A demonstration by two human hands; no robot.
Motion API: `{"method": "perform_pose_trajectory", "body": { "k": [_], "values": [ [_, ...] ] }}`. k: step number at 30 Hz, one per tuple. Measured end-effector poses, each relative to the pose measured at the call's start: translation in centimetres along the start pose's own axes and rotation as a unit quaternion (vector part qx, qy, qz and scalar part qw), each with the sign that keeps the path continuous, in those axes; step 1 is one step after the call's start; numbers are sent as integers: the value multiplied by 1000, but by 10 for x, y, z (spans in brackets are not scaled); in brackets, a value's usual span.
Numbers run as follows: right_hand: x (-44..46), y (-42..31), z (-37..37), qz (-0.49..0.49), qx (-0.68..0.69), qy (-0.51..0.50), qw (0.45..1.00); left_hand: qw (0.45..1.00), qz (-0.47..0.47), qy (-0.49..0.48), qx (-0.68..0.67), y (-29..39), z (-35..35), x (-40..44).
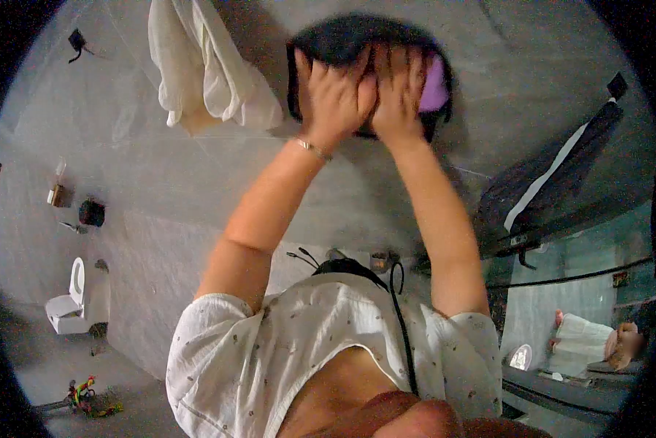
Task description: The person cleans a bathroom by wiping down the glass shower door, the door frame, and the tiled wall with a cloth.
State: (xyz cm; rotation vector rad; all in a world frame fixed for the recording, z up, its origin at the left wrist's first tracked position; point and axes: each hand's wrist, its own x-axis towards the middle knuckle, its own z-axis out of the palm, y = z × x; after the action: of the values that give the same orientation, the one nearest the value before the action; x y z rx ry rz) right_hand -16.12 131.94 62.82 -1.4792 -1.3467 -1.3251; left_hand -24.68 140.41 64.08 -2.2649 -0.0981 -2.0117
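Both my arms stretch forward to a dark, fuzzy cloth inside a black-edged shape at the top centre. My left hand, with a bracelet on its wrist, lies against the cloth with its thumb apart; some fingertips are hidden by the dark material. Close beside it, my right hand rests with fingers stretched out and slightly apart. A purple piece shows just right of that hand. Motion blurs the fingers, and no separate object shows in either hand.
White towels hang at the upper left. On the right are a dark cloth with a white stripe and a mirror reflecting a person. A toilet stands at left, near a small black box.
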Motion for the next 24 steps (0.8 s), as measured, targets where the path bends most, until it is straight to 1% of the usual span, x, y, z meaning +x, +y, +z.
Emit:
{"method": "perform_pose_trajectory", "body": {
  "k": [1, 2, 3, 4, 5, 6, 7, 9, 10, 12, 13, 15, 16, 17, 19, 20, 21, 22, 23, 24],
  "values": [
    [-26, 3, 9, -9, 8, 23, 1000, 996, -29, -75, -31, 4, -1, -18],
    [-51, 1, 9, 14, -22, -22, 999, 996, -18, -89, -12, 5, 3, -42],
    [-72, 2, 19, -11, 8, 46, 999, 992, -35, -117, -32, 9, 5, -60],
    [-105, 7, 27, 11, 30, 31, 999, 980, -5, -188, 69, 14, 11, -95],
    [-128, 7, 27, 34, 22, -32, 999, 980, -39, -191, 23, 20, 9, -104],
    [-149, 11, 25, 19, -8, -49, 999, 979, -74, -191, -22, 26, 7, -113],
    [-170, 15, 23, 3, -37, -65, 997, 974, -77, -206, -59, 29, 9, -120],
    [-162, 14, 1, 60, -57, -236, 968, 982, -22, -187, 9, 33, 9, -121],
    [-159, 18, -2, 59, -63, -227, 970, 984, -15, -180, 7, 37, 10, -114],
    [-147, 25, -7, 46, -43, -138, 988, 983, -10, -184, -6, 45, 9, -93],
    [-137, 32, -11, 44, -50, -130, 989, 984, -2, -177, -9, 47, 13, -79],
    [-117, 45, -28, 42, -74, -54, 995, 989, 50, -140, -24, 56, 18, -54],
    [-100, 50, -32, 27, -63, 25, 997, 991, 56, -122, -26, 63, 21, -38],
    [-84, 57, -42, 27, -67, 37, 997, 991, 60, -120, -29, 69, 24, -21],
    [-52, 66, -67, 44, -91, 58, 993, 989, 102, -88, -53, 84, 28, 17],
    [-34, 73, -80, 45, -109, 54, 992, 990, 123, -44, -60, 91, 31, 35],
    [-18, 80, -91, 46, -128, 51, 989, 988, 141, -28, -59, 98, 33, 53],
    [-4, 87, -100, 49, -151, 52, 986, 987, 146, -13, -65, 105, 35, 71],
    [15, 91, -108, 36, -159, 83, 983, 986, 152, 2, -71, 111, 37, 86],
    [28, 97, -118, 38, -174, 74, 981, 985, 156, 4, -66, 117, 40, 100]
  ]
}}
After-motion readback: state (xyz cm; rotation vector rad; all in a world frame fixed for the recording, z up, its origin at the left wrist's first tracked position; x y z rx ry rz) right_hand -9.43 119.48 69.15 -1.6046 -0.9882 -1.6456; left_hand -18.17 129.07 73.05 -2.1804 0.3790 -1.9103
